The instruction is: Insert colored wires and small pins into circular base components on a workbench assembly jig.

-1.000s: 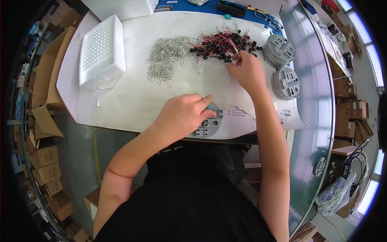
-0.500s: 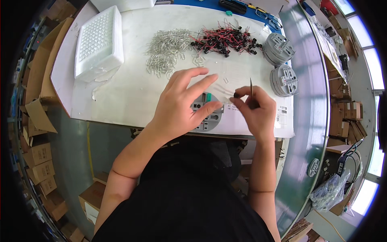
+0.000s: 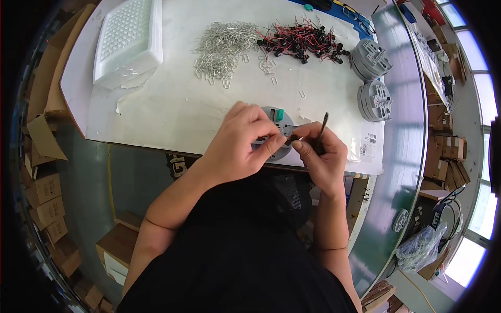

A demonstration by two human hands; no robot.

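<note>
My left hand (image 3: 241,140) has thumb and forefinger pinched beside a small black part (image 3: 294,138); what lies between those fingertips is too small to make out. Thumb and fingertips of my right hand (image 3: 324,155) close on that black part. A slim dark tool (image 3: 324,124) also sits in the right hand, one end pointing up and away. Under both hands lies a round grey slotted disc (image 3: 272,111) with a green block (image 3: 280,115) on it, partly hidden by the left hand.
Beyond the hands lie a heap of clear U-shaped pieces (image 3: 224,44) and a pile of black parts with red wires (image 3: 302,41). A white foam tray (image 3: 156,44) stands far left. Stacked grey discs (image 3: 371,60) stand at the right of the white table (image 3: 156,117).
My left hand has closed from spread fingers into a pinch and met the right fingertips over the disc. The view has shifted slightly, and the dark tool now leans more to the right.
</note>
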